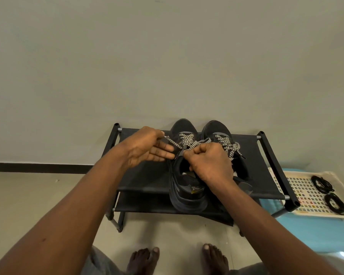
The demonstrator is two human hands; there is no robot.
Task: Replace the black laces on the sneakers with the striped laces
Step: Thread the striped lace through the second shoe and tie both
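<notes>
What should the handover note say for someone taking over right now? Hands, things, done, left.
Left hand: pinches one end of the black-and-white striped lace, drawn out sideways.
Right hand: curled round that lace at the top of the dark sneaker being laced.
Both sneakers stand on the black fabric shoe rack. The second dark sneaker has its own striped lace, seemingly tied.
Two coiled black laces lie in the white perforated plastic tray beside the rack.
Done: black laces out, striped laces in both sneakers.
Left: probably tighten and tie this one.
</notes>
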